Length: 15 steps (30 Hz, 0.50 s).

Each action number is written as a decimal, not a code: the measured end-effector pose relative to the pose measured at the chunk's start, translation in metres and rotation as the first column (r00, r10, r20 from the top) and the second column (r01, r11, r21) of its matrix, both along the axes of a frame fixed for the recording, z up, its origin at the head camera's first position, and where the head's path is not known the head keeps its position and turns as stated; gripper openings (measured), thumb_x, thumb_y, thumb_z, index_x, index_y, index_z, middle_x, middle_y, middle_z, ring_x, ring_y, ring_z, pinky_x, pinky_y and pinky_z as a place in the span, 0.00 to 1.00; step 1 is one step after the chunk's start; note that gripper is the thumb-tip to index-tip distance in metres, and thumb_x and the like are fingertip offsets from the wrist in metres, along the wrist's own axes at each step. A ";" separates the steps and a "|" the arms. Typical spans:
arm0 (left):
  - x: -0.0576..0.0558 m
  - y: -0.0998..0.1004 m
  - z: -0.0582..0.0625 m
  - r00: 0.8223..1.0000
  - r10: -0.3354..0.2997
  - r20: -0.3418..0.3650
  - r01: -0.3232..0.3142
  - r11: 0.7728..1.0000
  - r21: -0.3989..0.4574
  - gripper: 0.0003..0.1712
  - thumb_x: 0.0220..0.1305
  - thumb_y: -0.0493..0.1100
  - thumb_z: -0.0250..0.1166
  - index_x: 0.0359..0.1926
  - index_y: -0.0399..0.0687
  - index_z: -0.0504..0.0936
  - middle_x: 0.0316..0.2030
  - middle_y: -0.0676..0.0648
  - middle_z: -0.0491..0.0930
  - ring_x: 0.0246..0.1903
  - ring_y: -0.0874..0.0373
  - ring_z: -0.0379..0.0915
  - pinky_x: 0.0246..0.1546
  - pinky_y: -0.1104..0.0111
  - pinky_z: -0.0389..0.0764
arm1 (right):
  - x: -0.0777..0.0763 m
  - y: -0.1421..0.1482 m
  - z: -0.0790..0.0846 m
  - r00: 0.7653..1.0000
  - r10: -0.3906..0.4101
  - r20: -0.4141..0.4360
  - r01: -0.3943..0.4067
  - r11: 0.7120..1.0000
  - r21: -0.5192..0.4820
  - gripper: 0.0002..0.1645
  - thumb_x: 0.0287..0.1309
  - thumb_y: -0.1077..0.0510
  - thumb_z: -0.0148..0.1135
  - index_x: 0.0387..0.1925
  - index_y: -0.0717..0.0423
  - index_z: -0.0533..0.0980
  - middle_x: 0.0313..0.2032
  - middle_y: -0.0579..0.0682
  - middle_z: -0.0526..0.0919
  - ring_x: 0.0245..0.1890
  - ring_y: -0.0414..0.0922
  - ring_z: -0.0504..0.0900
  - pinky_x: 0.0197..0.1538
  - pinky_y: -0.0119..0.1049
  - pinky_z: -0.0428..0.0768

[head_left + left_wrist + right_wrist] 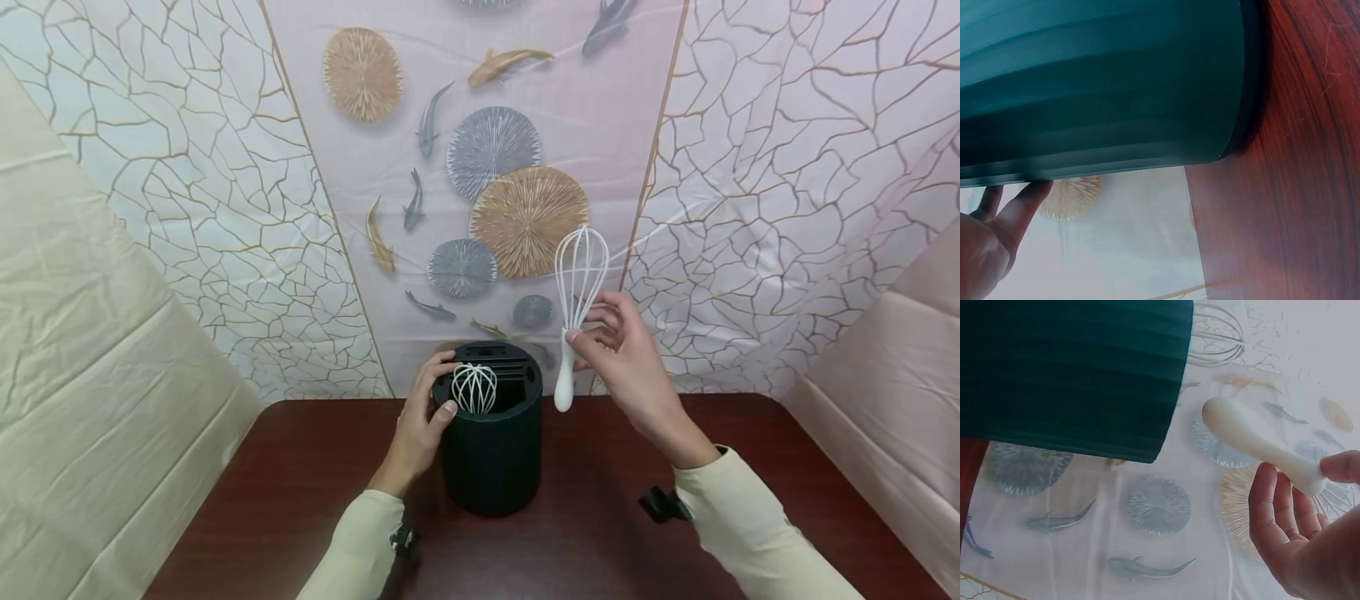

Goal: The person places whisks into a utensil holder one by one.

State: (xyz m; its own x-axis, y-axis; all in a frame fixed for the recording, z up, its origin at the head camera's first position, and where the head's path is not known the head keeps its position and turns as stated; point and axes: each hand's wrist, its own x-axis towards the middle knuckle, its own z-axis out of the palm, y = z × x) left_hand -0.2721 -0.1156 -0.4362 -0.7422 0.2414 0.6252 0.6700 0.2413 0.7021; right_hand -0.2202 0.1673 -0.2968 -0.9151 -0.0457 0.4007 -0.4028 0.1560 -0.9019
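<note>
A dark green, ribbed utensil holder (491, 467) stands upright on the table, its top divided into slots and a larger opening. My left hand (427, 417) grips its left rim, thumb at the front and fingers over the far side. The wire head of one whisk (475, 389) pokes out of the larger opening; its handle is hidden inside. To the right, my right hand (626, 358) pinches a second, white whisk (566, 375) near the top of the handle, wires up. In the right wrist view, that whisk's handle (1254, 434) points toward the holder's rim.
The dark red wooden table (315, 492) has rounded far corners. Behind it hangs a patterned cloth (480, 208) with fish and round motifs. Beige cloth panels (97, 375) slope along both sides.
</note>
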 end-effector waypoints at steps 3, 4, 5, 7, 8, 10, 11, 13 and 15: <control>0.000 -0.001 0.000 1.000 0.006 0.002 -0.006 1.000 -0.004 0.30 0.73 0.55 0.53 0.72 0.52 0.71 0.78 0.52 0.62 0.74 0.50 0.62 0.68 0.40 0.69 | -0.001 -0.003 0.004 1.000 0.004 -0.021 -0.004 1.000 -0.006 0.30 0.74 0.62 0.60 0.71 0.61 0.60 0.57 0.60 0.79 0.49 0.46 0.84 0.44 0.40 0.88; 0.000 -0.001 0.000 1.000 0.007 0.002 -0.007 1.000 -0.005 0.31 0.73 0.55 0.53 0.72 0.53 0.71 0.78 0.52 0.62 0.74 0.51 0.62 0.68 0.40 0.68 | -0.001 -0.004 0.005 1.000 0.007 -0.027 -0.007 1.000 -0.013 0.29 0.75 0.62 0.60 0.70 0.61 0.61 0.57 0.59 0.79 0.48 0.46 0.84 0.43 0.39 0.88; 0.000 -0.001 0.000 1.000 0.009 0.003 -0.009 1.000 -0.006 0.31 0.73 0.55 0.53 0.72 0.53 0.71 0.78 0.52 0.62 0.74 0.51 0.62 0.68 0.39 0.68 | -0.002 -0.005 0.006 0.999 0.010 -0.032 -0.010 1.000 -0.022 0.28 0.75 0.62 0.59 0.69 0.60 0.61 0.57 0.60 0.79 0.48 0.45 0.84 0.43 0.39 0.88; 0.000 -0.001 0.000 1.000 0.008 0.004 -0.008 1.000 -0.006 0.30 0.73 0.55 0.53 0.72 0.53 0.71 0.78 0.52 0.61 0.74 0.50 0.62 0.68 0.39 0.68 | -0.002 -0.008 0.008 0.999 0.020 -0.045 -0.022 0.999 -0.042 0.27 0.76 0.62 0.59 0.69 0.60 0.61 0.57 0.61 0.79 0.48 0.45 0.84 0.43 0.39 0.88; -0.001 -0.001 0.000 1.000 0.007 0.005 -0.007 1.000 -0.006 0.30 0.73 0.55 0.53 0.72 0.53 0.71 0.78 0.52 0.61 0.74 0.50 0.62 0.68 0.39 0.68 | -0.002 -0.009 0.009 0.998 0.026 -0.053 -0.029 0.998 -0.051 0.27 0.76 0.62 0.58 0.69 0.60 0.61 0.58 0.62 0.78 0.48 0.45 0.84 0.43 0.39 0.88; -0.001 -0.001 0.000 1.000 0.006 0.005 -0.006 1.000 -0.005 0.30 0.73 0.54 0.53 0.72 0.53 0.71 0.78 0.51 0.61 0.74 0.49 0.61 0.68 0.38 0.68 | -0.003 -0.011 0.011 0.997 0.032 -0.069 -0.036 0.998 -0.058 0.27 0.76 0.63 0.58 0.70 0.61 0.61 0.58 0.62 0.78 0.49 0.45 0.84 0.42 0.39 0.88; -0.001 -0.001 -0.001 1.000 0.006 0.005 -0.006 1.000 -0.006 0.30 0.74 0.55 0.53 0.72 0.54 0.71 0.78 0.51 0.61 0.74 0.49 0.61 0.68 0.38 0.68 | -0.003 -0.012 0.011 0.996 0.036 -0.077 -0.040 0.997 -0.061 0.28 0.76 0.63 0.59 0.70 0.61 0.61 0.58 0.62 0.78 0.49 0.45 0.84 0.42 0.39 0.88; -0.001 -0.001 -0.001 1.000 0.004 0.003 -0.004 1.000 -0.006 0.29 0.74 0.55 0.53 0.72 0.55 0.71 0.78 0.50 0.61 0.74 0.49 0.61 0.68 0.38 0.67 | -0.003 -0.014 0.011 0.995 0.045 -0.090 -0.052 0.996 -0.069 0.28 0.75 0.63 0.59 0.70 0.60 0.61 0.57 0.60 0.79 0.50 0.46 0.84 0.42 0.40 0.88; -0.001 0.000 -0.002 1.000 0.000 0.004 0.000 1.000 -0.004 0.29 0.74 0.55 0.53 0.72 0.56 0.71 0.78 0.49 0.61 0.74 0.48 0.61 0.68 0.37 0.67 | -0.003 -0.015 0.011 0.994 0.055 -0.099 -0.062 0.995 -0.073 0.27 0.75 0.64 0.59 0.69 0.59 0.62 0.56 0.58 0.78 0.49 0.46 0.84 0.43 0.41 0.88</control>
